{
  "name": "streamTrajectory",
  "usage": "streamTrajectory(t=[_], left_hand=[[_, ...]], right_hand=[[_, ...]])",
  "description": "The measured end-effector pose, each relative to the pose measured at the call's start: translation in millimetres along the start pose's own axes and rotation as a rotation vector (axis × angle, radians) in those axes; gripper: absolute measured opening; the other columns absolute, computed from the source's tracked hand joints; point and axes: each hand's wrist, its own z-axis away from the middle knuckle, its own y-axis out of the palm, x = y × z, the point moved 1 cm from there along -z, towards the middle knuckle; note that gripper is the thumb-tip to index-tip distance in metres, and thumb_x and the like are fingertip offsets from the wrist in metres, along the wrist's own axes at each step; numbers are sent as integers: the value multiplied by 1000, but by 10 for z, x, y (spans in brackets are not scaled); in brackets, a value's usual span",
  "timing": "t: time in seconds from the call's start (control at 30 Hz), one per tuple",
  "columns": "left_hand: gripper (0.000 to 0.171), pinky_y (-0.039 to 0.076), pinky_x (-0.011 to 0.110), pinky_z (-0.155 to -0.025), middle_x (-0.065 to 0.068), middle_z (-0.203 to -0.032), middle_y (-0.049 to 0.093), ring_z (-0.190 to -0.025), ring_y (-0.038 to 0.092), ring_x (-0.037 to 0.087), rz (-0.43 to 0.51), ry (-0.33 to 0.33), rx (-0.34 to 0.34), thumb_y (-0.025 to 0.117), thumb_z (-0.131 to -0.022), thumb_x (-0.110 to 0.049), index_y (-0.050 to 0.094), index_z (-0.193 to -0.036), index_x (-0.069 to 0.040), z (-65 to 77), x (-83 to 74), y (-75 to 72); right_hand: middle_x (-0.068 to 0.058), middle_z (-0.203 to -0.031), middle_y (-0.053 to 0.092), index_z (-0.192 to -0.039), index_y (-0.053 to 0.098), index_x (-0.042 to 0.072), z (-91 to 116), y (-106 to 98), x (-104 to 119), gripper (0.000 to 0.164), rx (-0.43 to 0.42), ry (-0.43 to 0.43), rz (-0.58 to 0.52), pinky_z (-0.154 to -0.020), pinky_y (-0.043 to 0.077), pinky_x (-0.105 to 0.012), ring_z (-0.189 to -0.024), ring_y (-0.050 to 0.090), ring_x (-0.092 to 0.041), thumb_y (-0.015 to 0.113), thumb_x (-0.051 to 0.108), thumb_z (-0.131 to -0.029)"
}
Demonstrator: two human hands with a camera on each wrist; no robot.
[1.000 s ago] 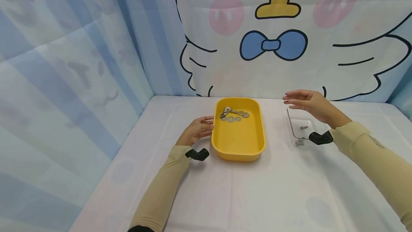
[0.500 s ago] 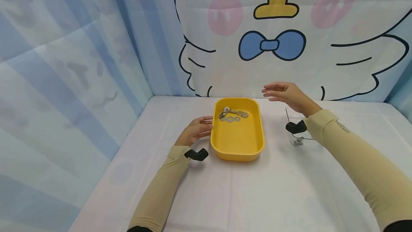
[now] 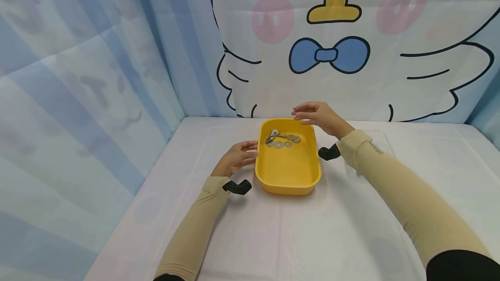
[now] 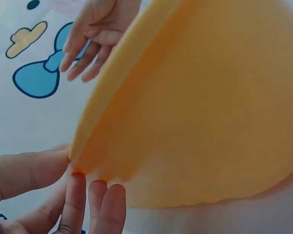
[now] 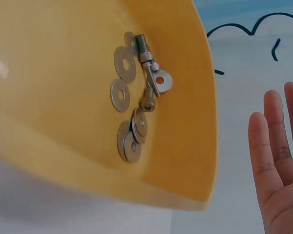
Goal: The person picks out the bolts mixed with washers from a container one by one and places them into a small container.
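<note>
A yellow tray [image 3: 289, 170] stands on the white table. At its far end lie several flat metal washers [image 5: 125, 64] and socket-head bolts [image 5: 147, 100], some overlapping. My left hand [image 3: 238, 158] is at the tray's left side, fingers extended. In the left wrist view its thumb tip meets the rim and its fingertips [image 4: 115, 195] lie against the outer wall. My right hand [image 3: 318, 117] hovers above the tray's far right corner, fingers loosely extended. In the right wrist view these fingers [image 5: 278, 151] appear straight, with nothing seen in them; the thumb is out of frame.
A clear plastic box [image 3: 356, 172] stands right of the tray, mostly hidden behind the right forearm [image 3: 394, 185]. A curtain with a cartoon bird [image 3: 332, 86] hangs at the table's back edge, and a blue-and-white curtain [image 3: 86, 112] on the left.
My right hand has moved left from above the clear box to the tray's far right corner, its forearm now covering most of the box. My left hand and the tray stay put.
</note>
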Motion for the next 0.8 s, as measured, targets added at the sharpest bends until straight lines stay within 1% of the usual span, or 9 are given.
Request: streamTrajectory(t=[0.17,0.27,0.47,0.67,0.8], left_hand=[[53,46,37,-104,9,-140,48,-124,53,27,-3,-7,-3,61,-88,1,45,-137,-8,4,-4,-12],[53,47,37,-103,10,-140,48,-123,53,27,-4,-9,-8,61,-88,1,46,-137,-8,11,-10,-10],[52,48,37,-102,10,-140,48,-122,54,27,-4,-5,-6,61,-88,0,46,-137,-9,5,-4,-17],[51,47,38,-103,10,-140,48,-122,54,28,4,-2,7,61,-89,-1,46,-137,-8,-8,14,-28],[51,47,38,-103,10,-140,48,-123,54,28,11,-1,11,60,-89,0,46,-137,-8,-20,20,-30]], right_hand=[[-18,-133,53,-128,52,0,-109,181,-30,42,19,15,-53,-107,43,-44,-116,56,-27,62,15,-91],[-19,-134,51,-129,50,-1,-167,279,-55,43,32,35,-80,-108,42,-45,-119,53,-30,62,14,-91],[-23,-139,47,-133,45,-5,-250,456,-130,45,73,128,-112,-109,40,-44,-127,49,-36,55,17,-95],[-24,-138,48,-134,44,-5,-295,573,-211,45,126,224,-83,-108,42,-41,-126,49,-35,50,20,-98],[-25,-139,46,-136,42,-7,-304,616,-240,44,147,275,-142,-108,42,-40,-128,48,-34,45,18,-100]])
